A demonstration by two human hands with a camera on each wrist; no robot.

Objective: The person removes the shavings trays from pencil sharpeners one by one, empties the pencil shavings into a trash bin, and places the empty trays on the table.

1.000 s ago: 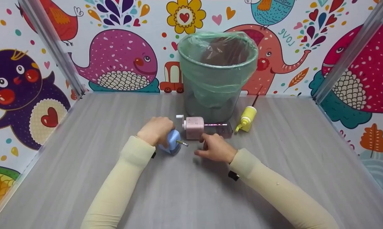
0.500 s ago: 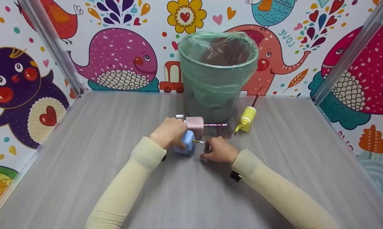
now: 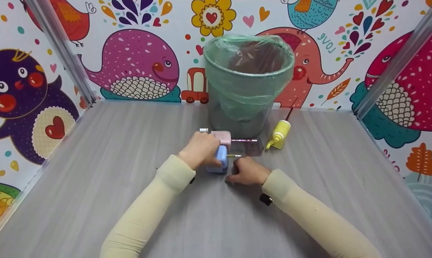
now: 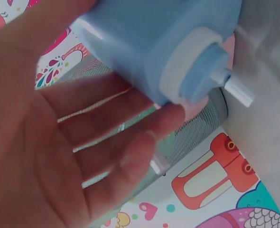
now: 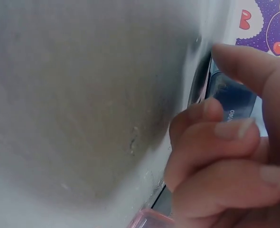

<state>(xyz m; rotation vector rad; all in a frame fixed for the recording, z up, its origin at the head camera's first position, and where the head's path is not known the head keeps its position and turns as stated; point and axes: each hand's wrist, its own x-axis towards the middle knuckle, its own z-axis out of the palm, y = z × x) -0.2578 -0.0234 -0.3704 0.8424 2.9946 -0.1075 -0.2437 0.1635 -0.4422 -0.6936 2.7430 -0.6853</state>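
Observation:
In the head view, my left hand (image 3: 200,150) grips a blue crank sharpener (image 3: 221,158) from its left side and top. A pencil (image 3: 233,156) sticks out of its right face. The left wrist view shows the sharpener's blue body (image 4: 135,38) and crank handle (image 4: 238,90) beyond my fingers. My right hand (image 3: 248,172) is low over the table, just right of the blue sharpener, with loosely curled fingers and the thumb apart; I see nothing held in it. Directly behind, a pink sharpener (image 3: 221,138) holds a shiny patterned pencil (image 3: 244,141).
A bin (image 3: 237,122) with a green liner stands behind the sharpeners. Right of it are a yellow bottle-shaped object (image 3: 281,130) and a thin dark stick (image 3: 290,113). A clear dark box (image 3: 253,147) lies by the patterned pencil. Printed panels enclose the grey table (image 3: 208,215).
My left hand has moved right with the blue sharpener, which now stands in front of the pink one with its pencil pointing right. My right hand has shifted slightly right and down.

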